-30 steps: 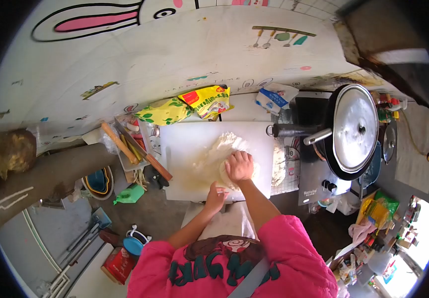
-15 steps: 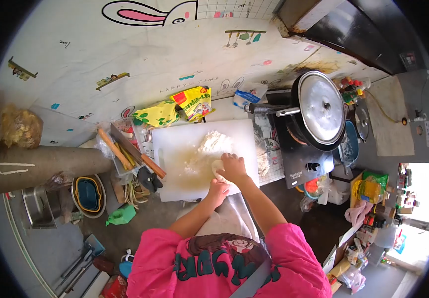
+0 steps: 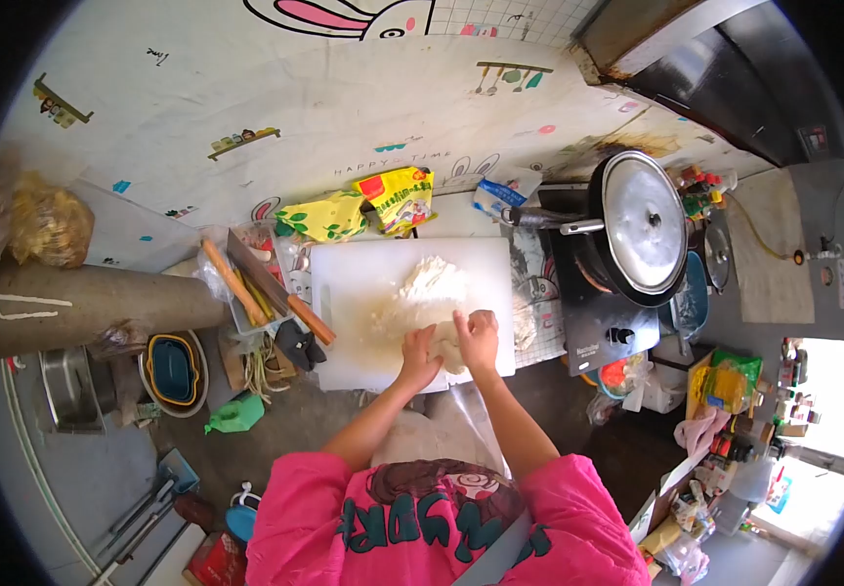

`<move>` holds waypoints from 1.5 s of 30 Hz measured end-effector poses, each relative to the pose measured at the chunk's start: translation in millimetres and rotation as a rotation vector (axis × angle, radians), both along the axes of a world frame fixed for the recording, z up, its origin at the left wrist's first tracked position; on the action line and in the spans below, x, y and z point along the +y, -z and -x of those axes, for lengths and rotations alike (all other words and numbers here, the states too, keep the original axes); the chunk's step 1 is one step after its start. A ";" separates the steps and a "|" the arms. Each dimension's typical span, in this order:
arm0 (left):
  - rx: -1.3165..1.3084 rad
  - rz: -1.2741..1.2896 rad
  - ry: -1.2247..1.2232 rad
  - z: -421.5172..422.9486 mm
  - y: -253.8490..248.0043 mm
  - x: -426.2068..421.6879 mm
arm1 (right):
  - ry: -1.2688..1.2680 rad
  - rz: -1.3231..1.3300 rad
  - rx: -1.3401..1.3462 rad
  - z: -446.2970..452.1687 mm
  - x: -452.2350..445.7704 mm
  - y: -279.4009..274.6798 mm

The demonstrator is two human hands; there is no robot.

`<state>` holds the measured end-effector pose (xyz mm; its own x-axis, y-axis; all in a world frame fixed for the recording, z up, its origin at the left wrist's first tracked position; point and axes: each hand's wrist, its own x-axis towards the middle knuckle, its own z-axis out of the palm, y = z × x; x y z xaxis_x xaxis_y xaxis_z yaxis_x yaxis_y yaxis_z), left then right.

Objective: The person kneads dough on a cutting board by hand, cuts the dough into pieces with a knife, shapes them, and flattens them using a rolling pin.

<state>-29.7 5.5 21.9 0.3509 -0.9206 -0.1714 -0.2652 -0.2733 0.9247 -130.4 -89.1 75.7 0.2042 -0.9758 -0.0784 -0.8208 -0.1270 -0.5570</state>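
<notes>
A pale lump of dough (image 3: 449, 350) lies at the near edge of the white cutting board (image 3: 354, 269). My left hand (image 3: 421, 357) presses against its left side, fingers closed around it. From the right, my right hand (image 3: 479, 340) grips the same lump, its thumb along the top. Parts of the dough are covered by my fingers. Just beyond my hands a heap of white flour (image 3: 434, 279) rests on the board, with a thin dusting spread to its left.
Left of the board, a clear bin (image 3: 249, 311) holds a cleaver (image 3: 264, 273) and a rolling pin (image 3: 229, 278). Yellow bags (image 3: 398, 200) lie behind. A lidded wok (image 3: 644, 225) sits on the cooktop (image 3: 598, 327) at right. A green jug (image 3: 234, 414) stands lower left.
My left hand has come up from the board's near edge to the dough's left side. My right hand has shifted to its right side. The view has tilted slightly.
</notes>
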 end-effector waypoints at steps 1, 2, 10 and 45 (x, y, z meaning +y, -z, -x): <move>0.053 -0.027 0.002 -0.3 -2.8 0.6 | 0.037 -0.031 0.060 -12.5 4.1 -6.2; 0.081 -0.005 -0.019 -0.2 2.0 0.5 | 0.046 0.076 0.019 -19.0 14.4 -2.0; -0.024 0.024 0.047 -10.1 39.9 8.1 | -0.384 0.281 0.025 -29.8 -2.9 26.1; 1.105 -0.442 -0.338 34.0 15.7 3.1 | -0.536 0.141 0.150 4.7 -17.4 29.3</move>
<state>-63.7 8.6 6.2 0.0293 -0.5997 -0.7997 0.7433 -0.5218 0.4186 -135.0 -106.5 46.4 0.6699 -0.7421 -0.0216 -0.6900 -0.6115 -0.3873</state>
